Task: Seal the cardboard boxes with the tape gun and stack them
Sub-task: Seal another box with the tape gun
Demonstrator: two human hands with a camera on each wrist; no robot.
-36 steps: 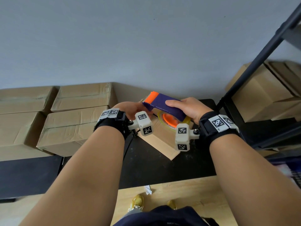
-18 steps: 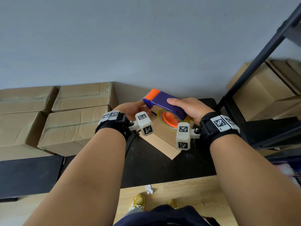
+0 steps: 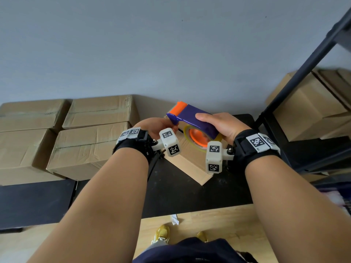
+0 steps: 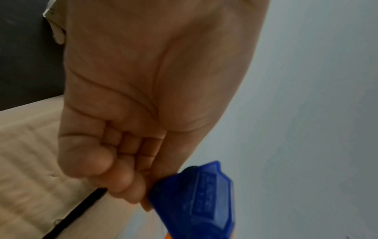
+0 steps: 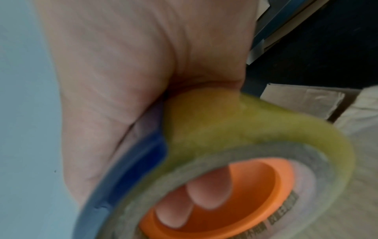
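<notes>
The right hand point(image 3: 224, 128) has its grip closed around the tape gun point(image 3: 193, 118): the thumb lies on the purple top, and in the right wrist view two fingers point(image 5: 208, 190) reach into the orange core of the tape roll point(image 5: 235, 129). The left hand point(image 3: 152, 128) has its fingers curled at the front end of the gun, just under the orange roller. It seems to pinch the free end of the tape there, but the tape itself is too thin to see, so this is only a judgement.

Compared with one second ago, the gun has moved very little; it is raised slightly and its orange end points a bit more up and to the left. Both hands remain at the same places. This suggests that the person prepares the tape end and that no strip is laid yet.

The gun is held above a small box point(image 3: 191, 160), which lies at an angle on the black tabletop point(image 3: 190, 196).

Counted: one tape gun, one roll, one small box under the hands. Four large boxes point(image 3: 89, 145) stand at the left in two rows, touching each other. At the right, on a shelf behind a dark rack point(image 3: 296, 80), there are more boxes point(image 3: 307, 107), at least two; the blur does not allow an exact count.
</notes>
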